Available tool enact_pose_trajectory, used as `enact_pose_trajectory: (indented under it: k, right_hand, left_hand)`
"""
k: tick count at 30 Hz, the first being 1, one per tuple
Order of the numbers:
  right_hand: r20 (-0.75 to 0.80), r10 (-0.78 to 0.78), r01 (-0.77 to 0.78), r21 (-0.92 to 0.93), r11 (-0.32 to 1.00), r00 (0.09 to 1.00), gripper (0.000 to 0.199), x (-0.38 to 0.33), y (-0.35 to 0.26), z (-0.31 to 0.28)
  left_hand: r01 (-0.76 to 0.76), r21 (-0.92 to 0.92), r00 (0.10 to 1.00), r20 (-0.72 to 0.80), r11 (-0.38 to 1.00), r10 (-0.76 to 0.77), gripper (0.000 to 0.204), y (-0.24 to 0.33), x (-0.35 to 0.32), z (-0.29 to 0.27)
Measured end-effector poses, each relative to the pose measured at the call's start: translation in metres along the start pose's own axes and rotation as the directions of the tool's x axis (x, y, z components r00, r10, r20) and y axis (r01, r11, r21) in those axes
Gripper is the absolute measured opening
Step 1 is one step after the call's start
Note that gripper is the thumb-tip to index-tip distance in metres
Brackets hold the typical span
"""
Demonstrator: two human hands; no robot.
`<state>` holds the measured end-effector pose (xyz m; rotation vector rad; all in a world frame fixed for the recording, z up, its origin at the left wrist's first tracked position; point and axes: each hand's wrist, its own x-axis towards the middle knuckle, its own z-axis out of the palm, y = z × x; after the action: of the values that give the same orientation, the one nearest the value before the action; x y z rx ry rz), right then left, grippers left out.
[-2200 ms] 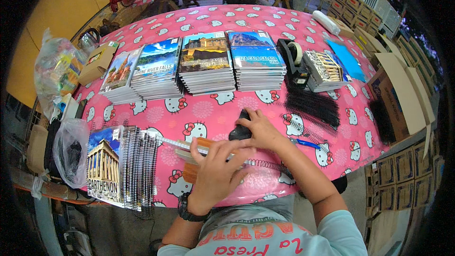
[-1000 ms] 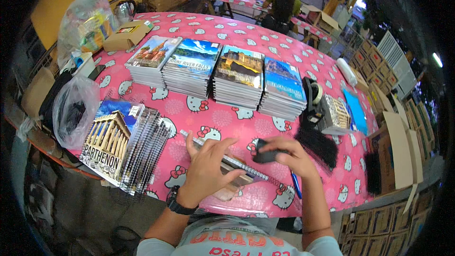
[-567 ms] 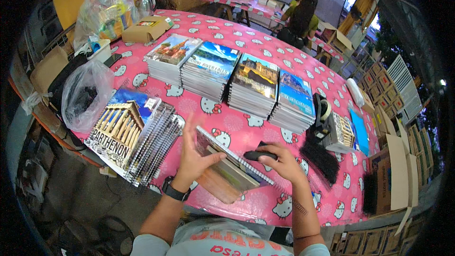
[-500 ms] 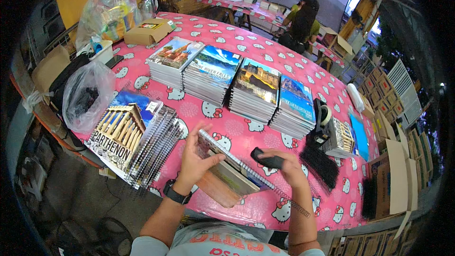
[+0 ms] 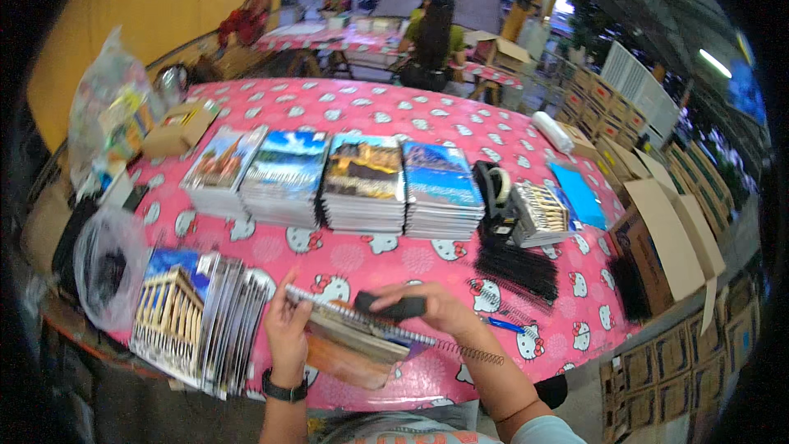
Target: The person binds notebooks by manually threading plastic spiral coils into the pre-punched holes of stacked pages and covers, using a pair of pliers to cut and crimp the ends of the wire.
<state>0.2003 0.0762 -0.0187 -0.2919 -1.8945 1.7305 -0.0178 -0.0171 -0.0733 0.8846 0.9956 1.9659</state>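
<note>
My left hand (image 5: 288, 330), with a black watch at its wrist, grips a notebook (image 5: 353, 351) by its left end and keeps it tilted above the table. A dark spiral coil (image 5: 468, 353) runs along the notebook's upper edge and sticks out past its right end, below my right forearm. My right hand (image 5: 436, 306) is closed on a black oblong object (image 5: 393, 307) just over the bound edge; its exact kind does not show. Left of my left hand lie spiral-bound notebooks (image 5: 173, 312) with a temple on the cover, fanned out in a row.
Notebook stacks (image 5: 362, 173) stand in a row beyond my hands. To their right are a tape dispenser (image 5: 497, 193), a smaller stack (image 5: 542, 212), black coils (image 5: 518, 273) and a blue pen (image 5: 504, 325). An open carton (image 5: 657, 238) stands at right, a plastic bag (image 5: 111, 271) at left.
My head view has lifted and shifted. My right hand has brought the black object leftward, from beside the notebook to over its coil edge. My left hand still holds the notebook.
</note>
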Motion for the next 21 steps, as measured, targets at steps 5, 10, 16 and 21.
enact_pose_trajectory:
  k: [5, 10, 16, 21]
  right_hand:
    - [-0.183, 0.110, -0.185, -0.466, 0.865, 0.977, 0.041, -0.002, 0.007, -0.007]
    - [-0.079, 0.103, -0.129, -0.513, 0.849, 0.991, 0.041, 0.014, 0.002, 0.003]
    - [-0.111, 0.039, -0.067, -0.259, 0.964, 0.993, 0.050, 0.013, -0.006, 0.011]
    - [-0.110, -0.071, 0.089, 0.169, 0.982, 0.991, 0.049, 0.015, -0.002, 0.017]
  left_hand:
    - [-0.006, -0.022, 1.000, 0.013, 1.000, 0.007, 0.052, -0.008, 0.000, 0.007]
    - [-0.108, -0.049, 0.994, -0.012, 0.993, 0.108, 0.047, -0.003, -0.004, 0.007]
    - [-0.073, -0.028, 0.997, 0.004, 0.997, 0.073, 0.042, -0.004, -0.006, 0.010]
    - [-0.102, 0.051, 0.995, 0.027, 0.993, 0.101, 0.039, 0.002, -0.004, 0.006]
